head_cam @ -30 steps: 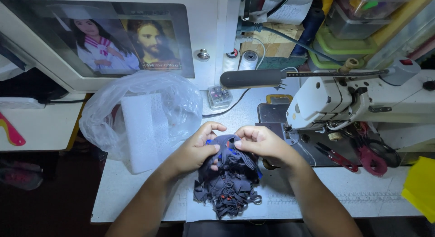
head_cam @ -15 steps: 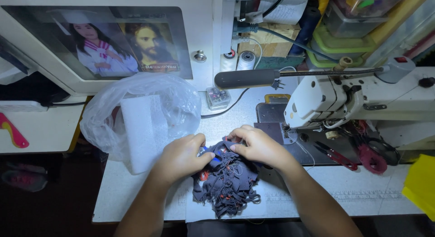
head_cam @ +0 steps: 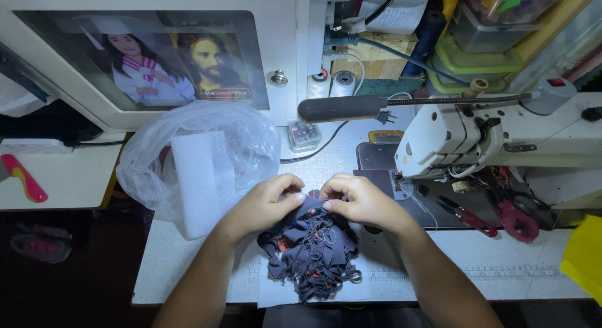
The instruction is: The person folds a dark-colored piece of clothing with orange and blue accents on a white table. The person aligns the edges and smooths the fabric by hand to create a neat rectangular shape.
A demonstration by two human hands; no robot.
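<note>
Both hands (head_cam: 313,202) pinch dark fabric scraps (head_cam: 313,249).

Fingertips of both hands (head_cam: 313,202) buried in dark fabric pile (head_cam: 313,253); grip unclear; yellow object (head_cam: 586,256) cut off.

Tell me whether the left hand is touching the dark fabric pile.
Touching. The head view shows the left hand pinching the top edge of the dark fabric pile, fingertips pressed into the cloth.
</note>
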